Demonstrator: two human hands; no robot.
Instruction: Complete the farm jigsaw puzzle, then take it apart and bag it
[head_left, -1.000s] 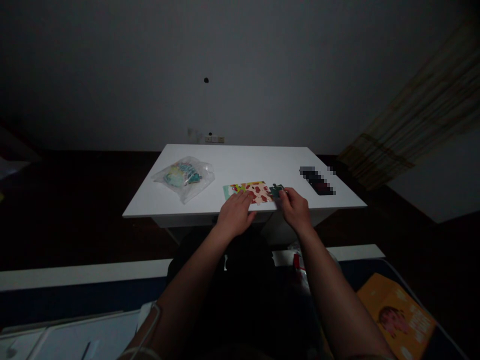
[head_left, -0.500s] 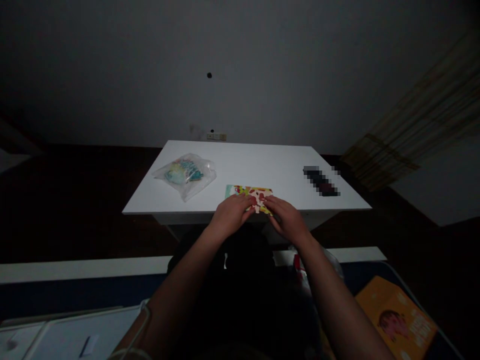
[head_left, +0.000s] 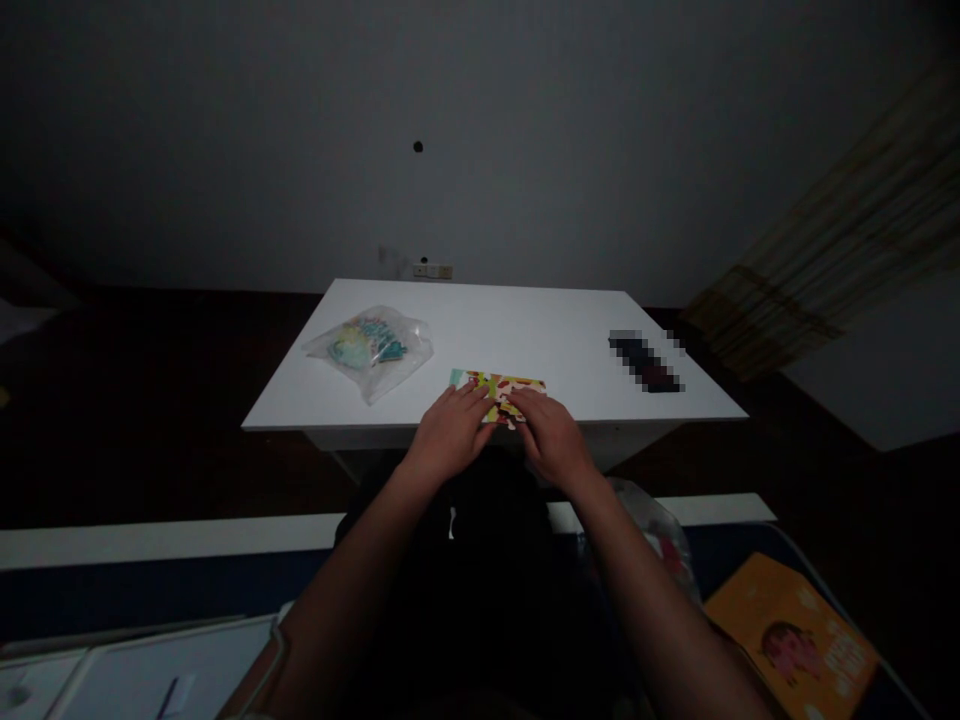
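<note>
A flat, colourful printed board (head_left: 517, 382) with red, yellow, green and cream patches lies at the near edge of the white table (head_left: 510, 335). My left hand (head_left: 454, 430) is on its left part, fingers over the top and thumb at the near edge. From the right, my right hand (head_left: 551, 435) grips it in the same way, fingertips close to those of the left. A small pale bit with red juts out between the thumbs at the near edge. Both hands hide part of the board, and what lies under the fingers cannot be made out.
On the table's left lies a clear plastic bag (head_left: 371, 350) with colourful contents. A dark, pixelated object (head_left: 646, 365) is at the right. Beside my right arm are another clear bag (head_left: 652, 520) and an orange printed packet (head_left: 795, 635). A wall stands behind the table.
My right hand has shifted slightly left and down, and my left hand a little left. More of the board's upper right shows. The bag beside my right arm is more visible.
</note>
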